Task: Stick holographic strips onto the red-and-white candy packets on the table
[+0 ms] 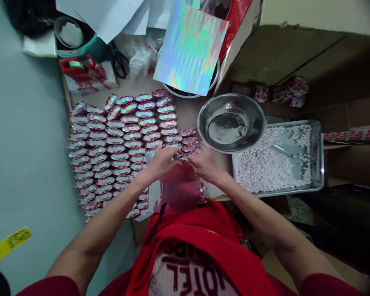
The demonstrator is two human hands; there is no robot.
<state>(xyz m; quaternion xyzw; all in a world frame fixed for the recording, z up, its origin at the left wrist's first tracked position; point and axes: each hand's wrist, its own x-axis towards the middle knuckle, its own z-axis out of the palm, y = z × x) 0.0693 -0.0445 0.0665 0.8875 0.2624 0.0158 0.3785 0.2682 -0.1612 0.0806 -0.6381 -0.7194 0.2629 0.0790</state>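
My left hand and my right hand meet at the front of the table, thumbs and fingers pinched around a small red-and-white packet. My fingers partly hide it. Behind it stand a few packets with red, patterned tops. To the left, many similar packets stand in tight rows, with shiny silvery-white tops. Below my hands, a translucent pinkish sheet lies over the table's front edge, beside a pale strip.
At right, a steel bowl overlaps a metal tray of small whitish pieces and a metal scoop-like tool. A holographic sheet covers another bowl. Tape dispenser and scissors lie back left; a cardboard box rises back right.
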